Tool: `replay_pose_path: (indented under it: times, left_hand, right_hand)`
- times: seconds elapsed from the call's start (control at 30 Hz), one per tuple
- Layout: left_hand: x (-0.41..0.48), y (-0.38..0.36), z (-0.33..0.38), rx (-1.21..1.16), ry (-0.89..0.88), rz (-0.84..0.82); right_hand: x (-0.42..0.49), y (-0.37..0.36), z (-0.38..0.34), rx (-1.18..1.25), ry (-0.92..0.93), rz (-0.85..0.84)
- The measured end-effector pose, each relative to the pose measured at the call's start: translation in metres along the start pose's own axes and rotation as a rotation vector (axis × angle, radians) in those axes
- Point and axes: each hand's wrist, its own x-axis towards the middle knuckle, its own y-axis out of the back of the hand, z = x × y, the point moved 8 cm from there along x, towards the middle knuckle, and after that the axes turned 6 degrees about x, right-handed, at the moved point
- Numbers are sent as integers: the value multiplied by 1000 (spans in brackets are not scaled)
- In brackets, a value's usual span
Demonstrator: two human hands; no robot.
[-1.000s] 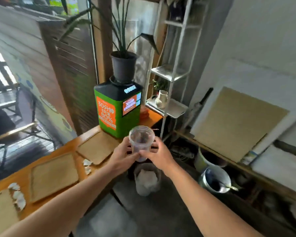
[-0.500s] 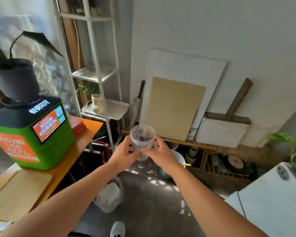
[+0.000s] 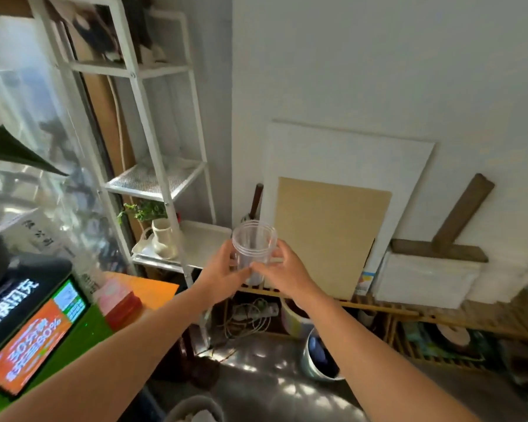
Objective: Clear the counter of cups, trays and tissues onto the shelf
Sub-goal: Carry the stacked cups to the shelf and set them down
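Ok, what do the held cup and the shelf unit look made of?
Cup: clear plastic, probably; the wall shows through it and the rim is ridged. Shelf unit: white-painted metal, apparently; thin angle posts, a visible bolt, and one perforated mesh shelf.

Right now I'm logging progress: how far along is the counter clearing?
Done: nothing cleared shows yet; the shelf tier with the tray holds only a white pot. In hand: both hands, left and right, carry a clear cup toward it. Left: setting it down; most of the counter is out of view.
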Motion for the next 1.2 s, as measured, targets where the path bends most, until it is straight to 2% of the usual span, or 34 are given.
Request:
replay_pose_path:
  times: [0.47, 0.77, 0.9, 1.2]
  left_hand:
    - [123, 50, -95, 2, 105, 106]
    - [234, 42, -164, -39, 270, 172]
    - [287, 28, -194, -79, 369, 174]
    - [331, 12, -235, -103, 395, 241]
  right_hand:
    - [160, -74, -6, -14, -3, -200]
    - [300, -91, 14, -117, -66, -347]
    - [370, -92, 33, -136, -115, -423]
    - [453, -125, 103, -166, -245, -588]
